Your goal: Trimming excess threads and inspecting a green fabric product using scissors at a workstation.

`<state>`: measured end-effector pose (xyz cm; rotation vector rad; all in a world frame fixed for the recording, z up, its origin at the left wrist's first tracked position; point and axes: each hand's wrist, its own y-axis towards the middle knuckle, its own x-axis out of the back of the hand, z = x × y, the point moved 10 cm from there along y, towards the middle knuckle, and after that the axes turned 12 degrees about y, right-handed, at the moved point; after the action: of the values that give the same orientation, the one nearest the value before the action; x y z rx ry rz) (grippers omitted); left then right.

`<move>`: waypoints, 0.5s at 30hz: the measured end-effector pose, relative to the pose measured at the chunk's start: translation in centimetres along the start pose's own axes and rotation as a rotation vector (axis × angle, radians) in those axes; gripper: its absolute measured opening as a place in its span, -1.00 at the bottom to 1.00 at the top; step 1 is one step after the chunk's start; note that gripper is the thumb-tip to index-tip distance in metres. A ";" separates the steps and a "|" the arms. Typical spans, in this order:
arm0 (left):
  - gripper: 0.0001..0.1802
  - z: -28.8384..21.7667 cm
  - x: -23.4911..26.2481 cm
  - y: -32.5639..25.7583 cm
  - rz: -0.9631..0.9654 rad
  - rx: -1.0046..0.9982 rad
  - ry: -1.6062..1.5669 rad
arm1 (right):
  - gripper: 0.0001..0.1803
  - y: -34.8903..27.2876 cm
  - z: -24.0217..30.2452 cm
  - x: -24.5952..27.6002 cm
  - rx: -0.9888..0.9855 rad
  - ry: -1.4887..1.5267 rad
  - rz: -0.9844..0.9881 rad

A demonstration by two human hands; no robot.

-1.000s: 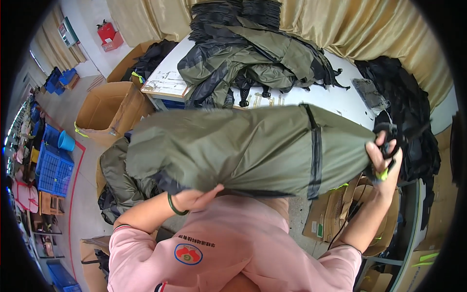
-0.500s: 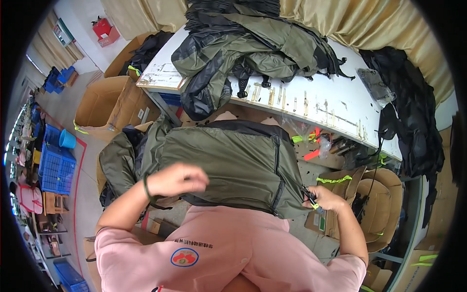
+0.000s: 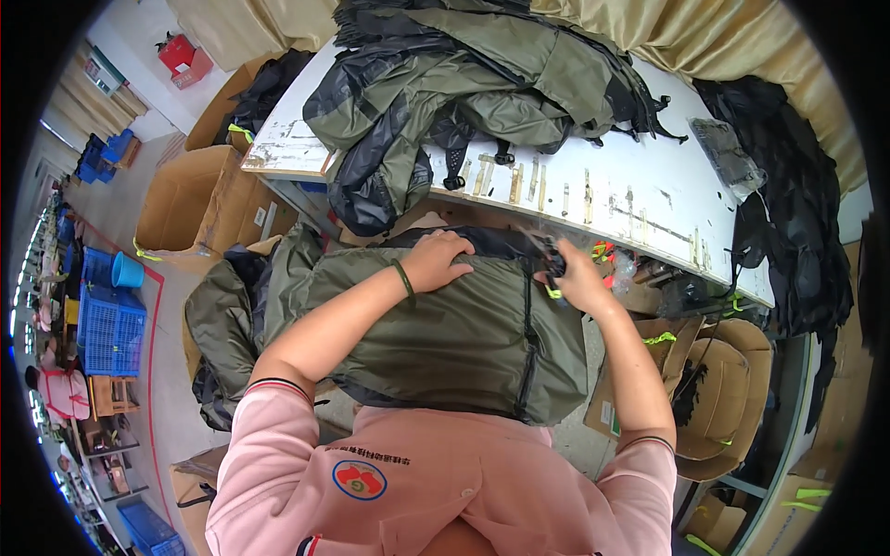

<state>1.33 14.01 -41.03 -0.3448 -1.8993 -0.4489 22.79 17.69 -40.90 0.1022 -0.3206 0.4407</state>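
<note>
An olive-green and black fabric bag (image 3: 417,324) lies across my lap, with a dark zipper (image 3: 530,343) running down its right part. My left hand (image 3: 439,262) rests on the bag's far side, fingers stretched over the cloth and the thumb apart. At the bag's far right corner, my right hand (image 3: 579,281) is closed around scissors (image 3: 555,263) with black handles; their blades are blurred and point toward the dark edge of the cloth. A bit of yellow-green shows below that grip.
Olive and black bags (image 3: 482,83) are heaped on the white worktable (image 3: 640,199) ahead. Open cardboard boxes stand at left (image 3: 190,204) and right (image 3: 728,398). Black fabric pieces (image 3: 788,204) hang off the table's right end. Blue crates (image 3: 111,310) stand far left.
My left hand has come down onto the bag's far side from above its near left part. My right hand has moved away from me with the scissors, from the near right corner to the far one.
</note>
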 end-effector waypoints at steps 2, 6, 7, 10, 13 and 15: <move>-0.68 1.6 0.5 -0.2 0.046 0.039 -0.041 | -0.67 1.7 0.4 -2.0 -0.004 -0.234 0.053; -0.74 6.0 1.3 -1.9 0.112 0.030 -0.006 | -0.68 3.0 -3.6 -2.3 -0.086 -0.262 0.075; -0.76 7.3 1.8 -2.5 0.115 0.057 -0.001 | -0.73 3.1 -4.0 -2.1 -0.100 -0.227 0.068; -0.70 11.2 2.0 -4.5 0.177 0.127 0.004 | -0.71 2.1 -3.7 -0.6 -0.258 0.206 0.052; -0.71 10.9 3.1 -4.9 0.084 0.041 -0.079 | -0.64 1.1 -1.3 1.8 -0.269 0.051 0.052; -0.70 11.2 1.9 -4.8 0.250 0.141 -0.220 | -0.66 1.0 -0.5 2.9 -0.285 0.001 0.088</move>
<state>-10.66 15.00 -43.61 -0.5482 -2.0538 -0.1123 24.93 19.81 -40.38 -0.1910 -0.3845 0.4777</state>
